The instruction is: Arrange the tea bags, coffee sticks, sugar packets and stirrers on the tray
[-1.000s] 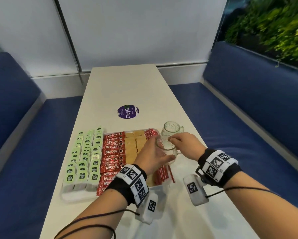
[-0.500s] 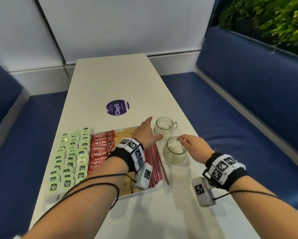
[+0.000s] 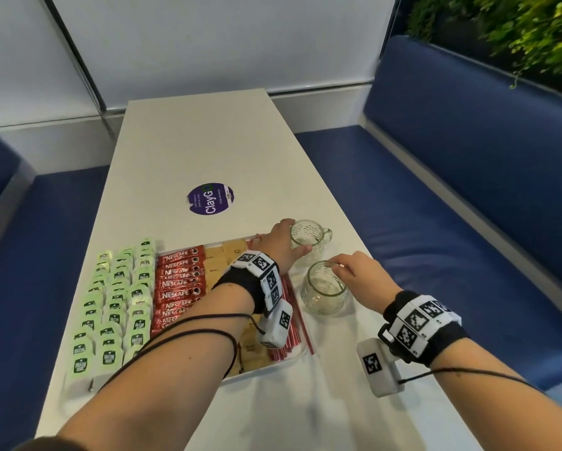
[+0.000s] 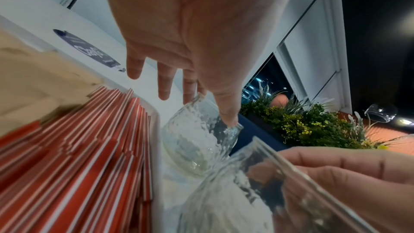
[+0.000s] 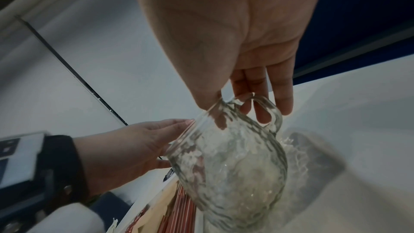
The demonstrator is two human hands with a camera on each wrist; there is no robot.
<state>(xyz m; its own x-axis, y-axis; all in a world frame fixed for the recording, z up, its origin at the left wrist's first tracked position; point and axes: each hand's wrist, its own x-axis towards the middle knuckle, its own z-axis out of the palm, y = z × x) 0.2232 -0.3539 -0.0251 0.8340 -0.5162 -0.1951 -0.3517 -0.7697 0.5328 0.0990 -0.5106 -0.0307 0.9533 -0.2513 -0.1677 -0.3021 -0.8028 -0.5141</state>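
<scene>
Tea bags [image 3: 113, 304] in rows at tray's left end; coffee sticks [image 3: 180, 284], sugar packets [image 3: 222, 255], stirrers [image 3: 289, 307] side by side on tray [image 3: 300, 351]. Sorting judged nearly finished; only two glass mugs off tray on counter [image 3: 208, 141].

Left hand [image 3: 278, 247]: spread around far mug [image 3: 309, 244], thumb touching rim, not yet closed.

Right hand [image 3: 359, 276]: thumb and fingers pinching near mug [image 3: 323, 292] at rim.
</scene>
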